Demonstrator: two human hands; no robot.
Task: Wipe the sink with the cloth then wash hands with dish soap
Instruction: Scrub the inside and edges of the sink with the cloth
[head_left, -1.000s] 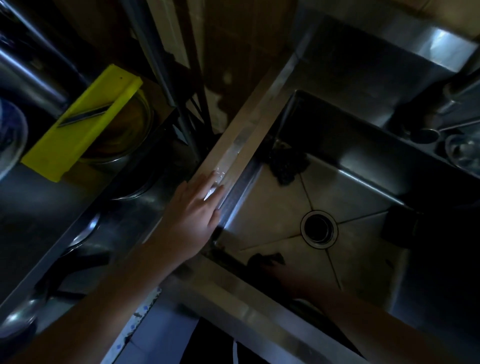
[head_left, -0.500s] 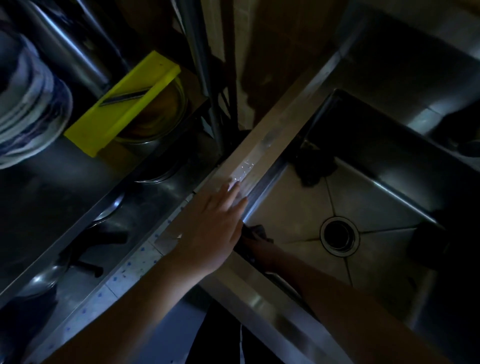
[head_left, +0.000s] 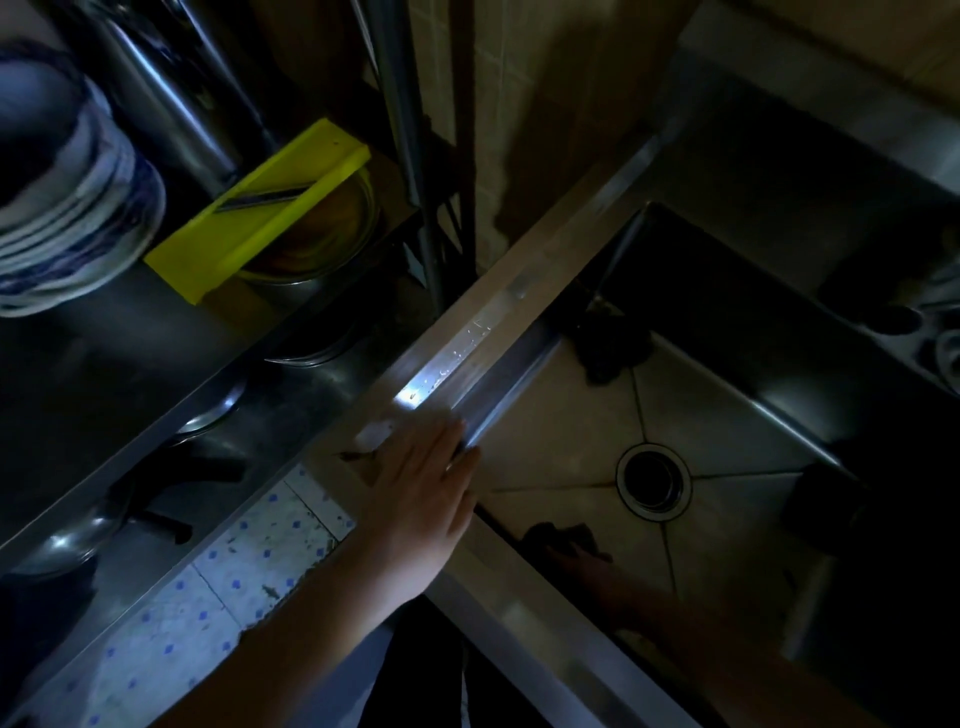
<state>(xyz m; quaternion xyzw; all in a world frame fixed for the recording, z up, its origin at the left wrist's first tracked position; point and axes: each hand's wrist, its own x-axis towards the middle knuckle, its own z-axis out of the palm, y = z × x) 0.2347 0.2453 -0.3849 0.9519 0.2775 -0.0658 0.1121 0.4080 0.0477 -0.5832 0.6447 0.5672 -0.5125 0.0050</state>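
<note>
The left hand (head_left: 418, 493) lies flat, fingers straight, on the wet rim of the sink (head_left: 483, 332). The right hand (head_left: 582, 566) meets the dark cloth (head_left: 558, 535) at the basin's near wall, but shadow hides its grip. The braced palm could slip on the water, and dim corners could go unwiped.

The scene is dimly lit and heavily underexposed. A bright glare is caught on the wet rim of the sink (head_left: 493, 322), while the basin's far side is lost in black shadow. The left hand (head_left: 421, 499) is softly lit, its fingertips smeared by blur. The right hand (head_left: 576, 564) is barely made out in the dark.
</note>
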